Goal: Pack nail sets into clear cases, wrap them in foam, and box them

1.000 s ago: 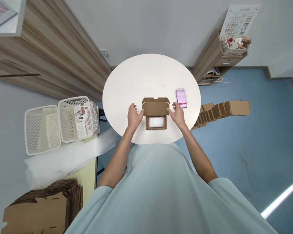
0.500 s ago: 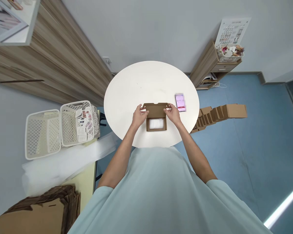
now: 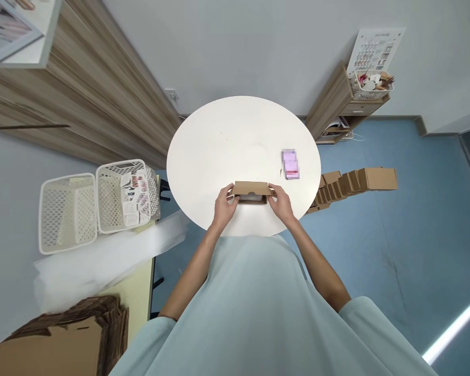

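Observation:
A small brown cardboard box (image 3: 251, 188) stands near the front edge of the round white table (image 3: 203, 146). Its lid is tipped forward, partly over the opening, and a strip of the white item (image 3: 253, 198) inside shows beneath it. My left hand (image 3: 224, 206) grips the box and lid at the left side, fingers behind and thumb in front. On the right side my right hand (image 3: 281, 204) grips it likewise. Both hands are closed around the box's ends; the side flaps are partly hidden by the fingers.
A phone (image 3: 290, 164) lies on the table's right part. At left are two white baskets (image 3: 68, 214), a white sheet roll (image 3: 113, 261) and stacked flat cardboard (image 3: 58, 344). Folded boxes (image 3: 379, 178) form a row on the right, beside a wooden cabinet (image 3: 329, 102).
The box lid has swung from standing open at the back to leaning forward over the opening. Both hands have moved toward me along with it, and now grip the box's sides.

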{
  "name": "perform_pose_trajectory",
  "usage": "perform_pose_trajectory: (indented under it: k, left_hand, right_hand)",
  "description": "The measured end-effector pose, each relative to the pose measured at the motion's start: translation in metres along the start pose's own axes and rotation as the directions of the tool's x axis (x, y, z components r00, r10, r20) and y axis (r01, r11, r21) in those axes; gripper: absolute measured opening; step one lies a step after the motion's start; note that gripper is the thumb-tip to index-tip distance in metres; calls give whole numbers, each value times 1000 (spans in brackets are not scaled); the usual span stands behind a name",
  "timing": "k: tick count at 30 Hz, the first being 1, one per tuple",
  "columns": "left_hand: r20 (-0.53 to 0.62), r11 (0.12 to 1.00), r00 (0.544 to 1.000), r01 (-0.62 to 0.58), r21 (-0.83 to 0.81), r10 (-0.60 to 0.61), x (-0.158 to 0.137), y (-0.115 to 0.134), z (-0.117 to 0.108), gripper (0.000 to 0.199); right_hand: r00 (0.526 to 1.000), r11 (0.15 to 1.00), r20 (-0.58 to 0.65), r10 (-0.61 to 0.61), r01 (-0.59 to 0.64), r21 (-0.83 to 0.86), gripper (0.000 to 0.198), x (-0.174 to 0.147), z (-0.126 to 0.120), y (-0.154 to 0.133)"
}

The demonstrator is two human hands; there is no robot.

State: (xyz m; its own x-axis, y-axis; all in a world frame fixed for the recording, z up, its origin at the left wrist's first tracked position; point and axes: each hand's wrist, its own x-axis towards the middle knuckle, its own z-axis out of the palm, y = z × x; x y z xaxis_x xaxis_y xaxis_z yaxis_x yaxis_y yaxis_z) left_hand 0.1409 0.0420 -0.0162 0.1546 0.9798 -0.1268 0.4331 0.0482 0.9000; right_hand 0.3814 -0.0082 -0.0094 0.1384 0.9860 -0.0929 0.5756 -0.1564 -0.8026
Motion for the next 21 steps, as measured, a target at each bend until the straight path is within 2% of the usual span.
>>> perform_pose_trajectory:
  k: [5, 9, 13, 21]
  left_hand:
    - [70, 989, 997, 20, 146, -31, -27, -21, 6, 63]
    - [57, 963, 998, -4, 269, -12, -40, -31, 3, 72]
    - [45, 947, 998, -53, 318, 40, -45, -30, -4, 66]
    - [115, 949, 993, -27, 314, -10, -48, -30, -1, 50]
  right_hand:
    - [998, 996, 60, 6, -1, -84, 60, -31, 14, 12]
    - [998, 986, 56, 26, -16, -165, 66, -43, 17, 17]
    - [997, 973, 65, 49, -33, -227, 66, -49, 15, 14]
    - [976, 937, 136, 172, -120, -328, 53, -52, 12, -1]
